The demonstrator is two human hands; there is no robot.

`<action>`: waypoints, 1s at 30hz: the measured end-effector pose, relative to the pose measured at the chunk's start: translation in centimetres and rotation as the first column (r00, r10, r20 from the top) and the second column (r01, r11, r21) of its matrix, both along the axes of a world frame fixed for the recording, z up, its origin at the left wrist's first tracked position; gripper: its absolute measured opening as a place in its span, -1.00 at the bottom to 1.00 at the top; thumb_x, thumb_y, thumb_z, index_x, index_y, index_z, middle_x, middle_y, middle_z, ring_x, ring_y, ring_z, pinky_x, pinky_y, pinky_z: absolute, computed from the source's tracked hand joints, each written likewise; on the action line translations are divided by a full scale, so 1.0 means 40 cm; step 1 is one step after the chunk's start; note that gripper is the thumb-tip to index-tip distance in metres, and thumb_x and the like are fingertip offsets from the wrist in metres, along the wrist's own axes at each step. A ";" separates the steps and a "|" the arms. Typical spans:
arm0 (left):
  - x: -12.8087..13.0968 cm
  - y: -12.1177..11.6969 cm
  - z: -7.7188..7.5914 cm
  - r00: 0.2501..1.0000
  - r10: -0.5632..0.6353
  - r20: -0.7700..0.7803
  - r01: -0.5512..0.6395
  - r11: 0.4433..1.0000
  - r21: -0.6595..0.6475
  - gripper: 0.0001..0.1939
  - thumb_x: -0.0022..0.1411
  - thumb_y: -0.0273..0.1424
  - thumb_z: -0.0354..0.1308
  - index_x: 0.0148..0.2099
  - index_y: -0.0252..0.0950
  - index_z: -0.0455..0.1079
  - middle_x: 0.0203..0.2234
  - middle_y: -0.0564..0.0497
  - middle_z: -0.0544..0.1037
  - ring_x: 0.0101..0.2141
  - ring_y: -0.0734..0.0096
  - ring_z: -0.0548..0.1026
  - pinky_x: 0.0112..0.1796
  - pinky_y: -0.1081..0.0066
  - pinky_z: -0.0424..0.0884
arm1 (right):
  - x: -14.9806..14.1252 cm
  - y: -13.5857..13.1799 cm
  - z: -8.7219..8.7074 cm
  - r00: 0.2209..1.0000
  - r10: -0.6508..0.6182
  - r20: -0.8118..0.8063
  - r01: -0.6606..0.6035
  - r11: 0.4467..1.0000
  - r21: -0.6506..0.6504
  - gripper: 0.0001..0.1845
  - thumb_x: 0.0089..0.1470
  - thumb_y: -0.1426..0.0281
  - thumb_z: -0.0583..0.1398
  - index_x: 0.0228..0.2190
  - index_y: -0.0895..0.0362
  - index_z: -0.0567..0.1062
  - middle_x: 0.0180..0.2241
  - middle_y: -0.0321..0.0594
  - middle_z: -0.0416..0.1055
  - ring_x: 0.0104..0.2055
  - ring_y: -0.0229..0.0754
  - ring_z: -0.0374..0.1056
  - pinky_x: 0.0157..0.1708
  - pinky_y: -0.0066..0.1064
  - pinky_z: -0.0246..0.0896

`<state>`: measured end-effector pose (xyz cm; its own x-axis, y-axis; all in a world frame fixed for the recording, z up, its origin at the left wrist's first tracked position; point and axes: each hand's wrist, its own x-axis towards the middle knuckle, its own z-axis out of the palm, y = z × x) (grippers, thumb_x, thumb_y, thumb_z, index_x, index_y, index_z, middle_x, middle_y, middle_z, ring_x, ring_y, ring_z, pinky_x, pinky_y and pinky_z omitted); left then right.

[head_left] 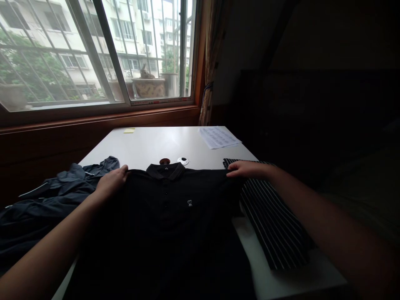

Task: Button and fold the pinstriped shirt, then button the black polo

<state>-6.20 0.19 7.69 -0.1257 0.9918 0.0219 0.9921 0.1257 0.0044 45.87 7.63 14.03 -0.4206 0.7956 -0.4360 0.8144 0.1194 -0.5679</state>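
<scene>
A black polo shirt [168, 233] is stretched out front side up, with its collar toward the window and a small pale emblem on the chest. My left hand [111, 182] pinches its left shoulder. At the opposite shoulder, my right hand [242, 168] has fingers closed on the cloth. Beside my right forearm lies a folded black garment with white stripes [271, 225], partly covered by the polo and my arm. Crumpled dark grey-blue clothing with white piping [67, 183] rests to the left, next to my left hand. The lower part of the polo is lost in shadow.
The white table [150, 141] carries printed sheets [218, 137] at its far right and a yellow sticky note [129, 130] at its far left. A round brown item [164, 161] and a white disc [183, 160] sit just beyond the collar. A barred window [125, 50] stands behind.
</scene>
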 end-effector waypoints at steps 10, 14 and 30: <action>-0.014 0.052 -0.044 0.997 0.019 -0.080 -0.020 1.000 -0.010 -0.56 0.38 -0.14 -0.21 -0.01 -0.28 0.36 -0.15 -0.29 0.56 -0.22 -0.08 0.56 -0.26 0.15 0.39 | -0.063 0.065 -0.055 0.915 -0.144 0.378 0.016 0.947 0.321 -0.82 -0.03 0.39 0.31 -0.31 0.14 0.59 -0.21 -0.01 0.53 -0.17 0.06 0.44 -0.21 -0.26 0.25; -0.021 0.060 -0.036 0.997 -0.019 -0.081 0.018 1.000 -0.002 -0.57 0.38 -0.15 -0.19 -0.03 -0.29 0.39 -0.20 -0.25 0.56 -0.22 -0.04 0.54 -0.23 0.14 0.41 | -0.106 0.047 -0.057 0.867 -0.177 0.465 -0.061 0.890 0.452 -0.72 0.08 0.44 0.21 -0.14 0.17 0.56 -0.05 0.18 0.44 0.00 0.24 0.35 -0.04 -0.01 0.16; 0.160 0.071 -0.148 0.969 -0.245 0.023 0.231 0.937 0.262 -0.47 0.45 -0.22 -0.19 0.31 -0.40 0.20 0.25 -0.26 0.27 0.22 0.06 0.25 0.24 0.14 0.13 | -0.409 0.022 -0.268 0.946 0.003 0.324 -0.176 0.844 0.507 -0.19 0.27 -0.10 -0.18 0.36 0.09 0.00 0.43 -0.13 -0.19 0.43 0.12 -0.29 0.34 0.00 -0.31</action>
<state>0.22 3.03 1.77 0.1051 0.9549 0.2776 0.9902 -0.1264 0.0598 29.50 8.53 3.30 -0.4197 0.9040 -0.0816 0.9038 0.4079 -0.1292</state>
